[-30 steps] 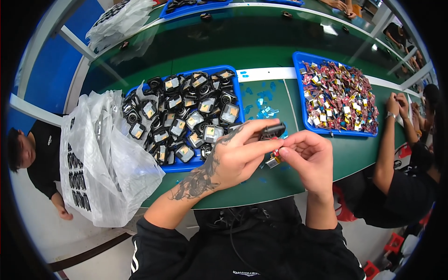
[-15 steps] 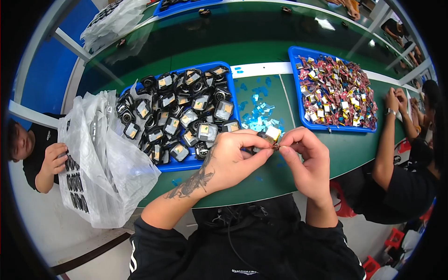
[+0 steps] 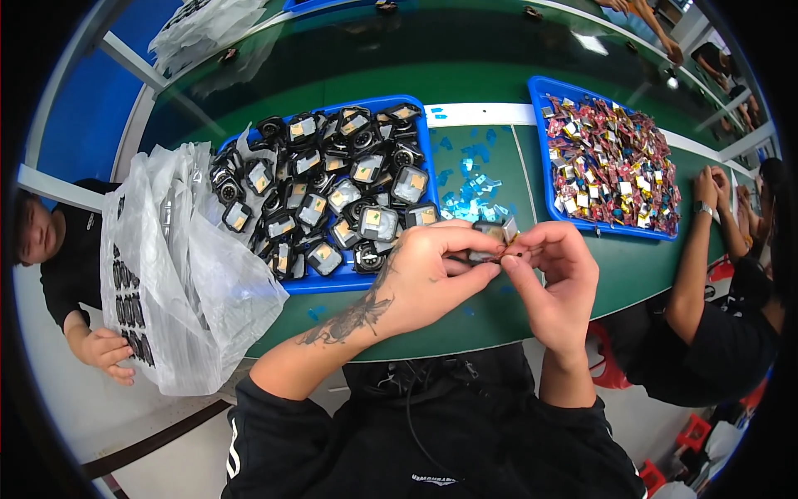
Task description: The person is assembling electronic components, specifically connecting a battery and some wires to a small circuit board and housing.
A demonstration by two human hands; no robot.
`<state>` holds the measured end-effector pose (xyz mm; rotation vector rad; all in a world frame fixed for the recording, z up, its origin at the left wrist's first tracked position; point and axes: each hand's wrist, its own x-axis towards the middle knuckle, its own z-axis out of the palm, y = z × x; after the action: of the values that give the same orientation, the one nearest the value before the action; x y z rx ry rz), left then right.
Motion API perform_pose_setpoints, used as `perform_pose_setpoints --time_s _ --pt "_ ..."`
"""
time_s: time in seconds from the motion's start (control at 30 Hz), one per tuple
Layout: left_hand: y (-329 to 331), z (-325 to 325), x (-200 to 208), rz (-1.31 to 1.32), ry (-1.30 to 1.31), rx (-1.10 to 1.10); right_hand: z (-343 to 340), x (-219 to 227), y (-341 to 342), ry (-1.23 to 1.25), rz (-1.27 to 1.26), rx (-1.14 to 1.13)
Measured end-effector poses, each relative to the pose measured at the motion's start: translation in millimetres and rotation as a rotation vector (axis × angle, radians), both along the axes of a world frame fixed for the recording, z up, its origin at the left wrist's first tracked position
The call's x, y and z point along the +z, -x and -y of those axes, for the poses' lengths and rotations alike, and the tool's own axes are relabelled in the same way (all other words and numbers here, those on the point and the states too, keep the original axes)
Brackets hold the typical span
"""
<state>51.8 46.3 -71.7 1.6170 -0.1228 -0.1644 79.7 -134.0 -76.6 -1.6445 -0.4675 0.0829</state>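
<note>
Over the near edge of the green table, my left hand is closed round a small black watch case. A pale square piece with a yellow edge stands up at the case's right side; it resembles the parts in the right-hand tray. My right hand meets the left at the fingertips, thumb and forefinger pinching a tiny dark reddish part, seemingly a small circuit board, beside the case. Fingers cover most of where the parts meet. To the left, a blue tray is heaped with similar black watch cases.
Blue film scraps lie between the trays. Another blue tray holds many small red boards with white and yellow pieces. At left, a person's hand is by plastic sheets bearing black parts. A co-worker's arm rests at right.
The pale square piece has tipped more upright, and more of the black case shows. My hands have shifted slightly right. The person at left has lowered a hand along the plastic sheets.
</note>
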Motion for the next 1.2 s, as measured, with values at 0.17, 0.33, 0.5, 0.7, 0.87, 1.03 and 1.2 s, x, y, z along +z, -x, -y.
perform_pose_setpoints --time_s 0.17,0.33,0.5,0.7,0.87,1.03,1.2 --pt "6 10 -8 0.042 0.230 0.058 -8 -3 5 -0.336 -0.170 -0.181" --pt "6 16 -15 0.078 0.347 0.088 -21 -7 12 -0.386 -0.115 -0.284" --pt "7 16 -13 0.085 0.375 0.094 -26 -14 12 -0.348 0.009 -0.324" --pt "9 15 -12 0.086 0.390 0.124 -25 -6 10 -0.246 0.050 -0.321" --pt "10 18 -9 0.085 0.350 0.145 -21 -11 10 -0.214 0.073 -0.293" --pt "12 19 -6 0.034 0.530 0.158 -26 -7 11 -0.241 -0.031 -0.298" --pt "11 18 -8 -0.003 0.554 0.174 -26 -13 11 -0.198 -0.013 -0.277"
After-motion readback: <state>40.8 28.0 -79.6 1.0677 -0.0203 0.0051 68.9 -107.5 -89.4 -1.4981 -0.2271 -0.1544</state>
